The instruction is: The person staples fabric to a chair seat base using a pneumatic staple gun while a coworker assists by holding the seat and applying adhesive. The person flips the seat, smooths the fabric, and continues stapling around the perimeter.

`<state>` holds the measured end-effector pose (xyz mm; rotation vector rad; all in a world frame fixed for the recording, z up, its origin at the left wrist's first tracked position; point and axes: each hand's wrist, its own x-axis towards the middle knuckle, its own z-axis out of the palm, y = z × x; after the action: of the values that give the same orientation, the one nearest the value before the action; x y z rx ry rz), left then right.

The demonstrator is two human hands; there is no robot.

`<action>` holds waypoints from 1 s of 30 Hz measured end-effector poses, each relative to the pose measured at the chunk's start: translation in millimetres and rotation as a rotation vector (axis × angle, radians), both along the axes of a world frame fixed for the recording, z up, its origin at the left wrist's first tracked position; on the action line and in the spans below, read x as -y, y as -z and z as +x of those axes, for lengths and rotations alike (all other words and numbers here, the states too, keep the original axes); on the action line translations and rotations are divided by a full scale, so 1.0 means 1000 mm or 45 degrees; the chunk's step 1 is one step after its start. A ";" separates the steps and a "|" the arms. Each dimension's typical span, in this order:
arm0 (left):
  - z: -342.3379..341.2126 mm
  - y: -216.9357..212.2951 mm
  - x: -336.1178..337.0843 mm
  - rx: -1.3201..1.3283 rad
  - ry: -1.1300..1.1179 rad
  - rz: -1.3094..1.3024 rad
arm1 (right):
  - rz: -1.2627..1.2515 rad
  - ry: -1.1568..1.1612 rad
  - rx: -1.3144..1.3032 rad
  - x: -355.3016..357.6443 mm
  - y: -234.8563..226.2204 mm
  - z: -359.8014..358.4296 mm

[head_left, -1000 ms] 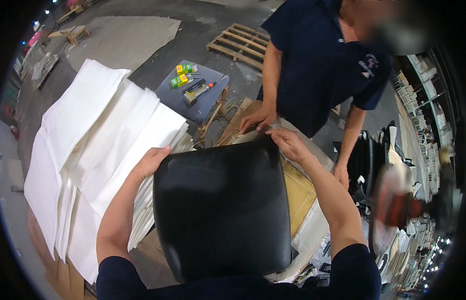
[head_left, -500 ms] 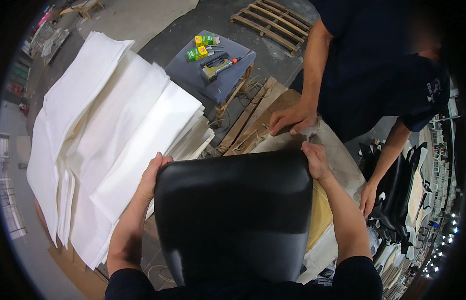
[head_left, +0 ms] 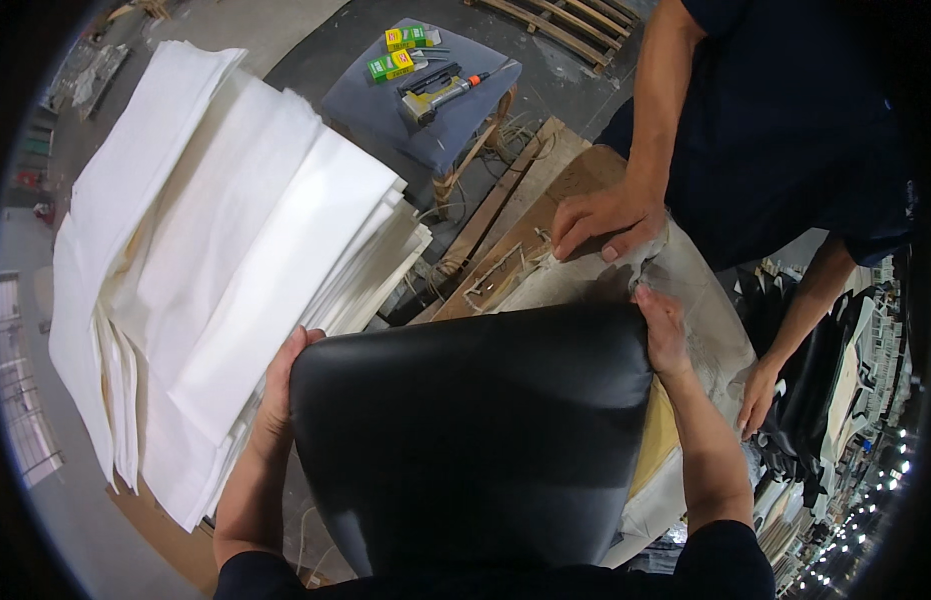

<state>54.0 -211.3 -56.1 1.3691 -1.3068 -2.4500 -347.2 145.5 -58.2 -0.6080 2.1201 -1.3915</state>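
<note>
Head view, black cushion (head_left: 476,440) between both hands, left hand (head_left: 283,385) and right hand (head_left: 664,330) gripping its edges

Smooth, glossy black leather-like cushion (head_left: 476,440); matt white cloth sheets (head_left: 226,260); rough wooden pallet (head_left: 576,20).

Cushion (head_left: 471,440) lower edge: cut off by the frame
Right hand (head_left: 664,330) fingers: hidden behind the cushion
Co-worker's head: outside the picture

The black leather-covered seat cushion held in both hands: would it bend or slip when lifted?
The black leather-covered seat cushion probably stays stiff: its edges run straight between the left hand and right hand. Its smooth, shiny cover may be slippery, so gripping the edges seems sensible.
</note>
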 end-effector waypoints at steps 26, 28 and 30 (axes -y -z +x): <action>-0.135 -0.092 -0.047 0.240 1.081 -1.778 | 0.256 -0.705 -1.058 0.123 -0.072 0.117; -0.138 -0.095 -0.041 0.295 1.140 -1.677 | 0.159 -0.630 -1.086 0.116 -0.067 0.113; -0.137 -0.096 -0.034 0.341 1.176 -1.591 | 0.134 -0.562 -1.122 0.099 -0.066 0.101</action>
<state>-82.9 -177.7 39.4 0.7433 -3.1520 -0.9389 -245.8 46.3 8.0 -1.7625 2.4173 -0.8131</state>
